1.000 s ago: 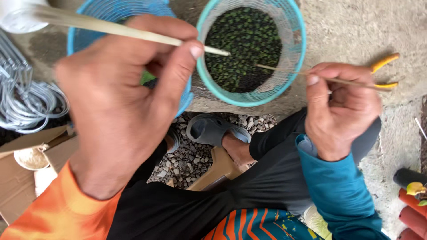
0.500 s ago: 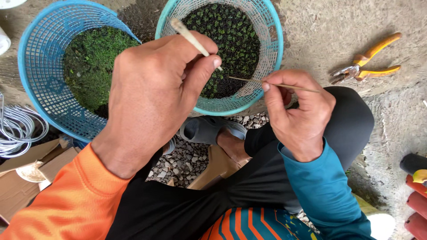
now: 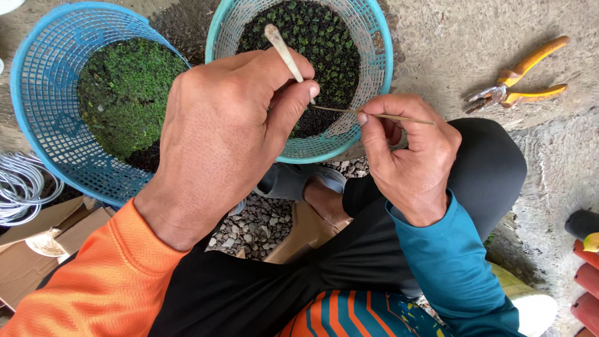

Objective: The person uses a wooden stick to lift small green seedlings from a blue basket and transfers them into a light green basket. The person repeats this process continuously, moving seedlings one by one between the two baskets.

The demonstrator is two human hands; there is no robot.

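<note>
Bamboo stick: pale and flat [image 3: 284,53], it rises out of your left hand [image 3: 228,134], tilted up and to the left over the teal basket [image 3: 380,56].
Left hand grip: your fingers are curled shut around the stick, thumb pressed against its lower end.
Thin sliver: a fine brown strip [image 3: 374,115] runs almost level from the left thumb tip across to your right hand [image 3: 409,153].
Right hand grip: your thumb and forefinger pinch the sliver tight, and its far end pokes out past the knuckles.
Teal basket: it sits just beyond both hands, filled with small dark green leaves.
Blue basket: [image 3: 37,134] this one stands touching the teal one on its left, holding brighter green moss.
Pliers: orange-handled [image 3: 521,78], they lie on the concrete, well apart from your right hand.
White wire: you have coils of it [image 3: 22,187] lying at the left edge.
</note>
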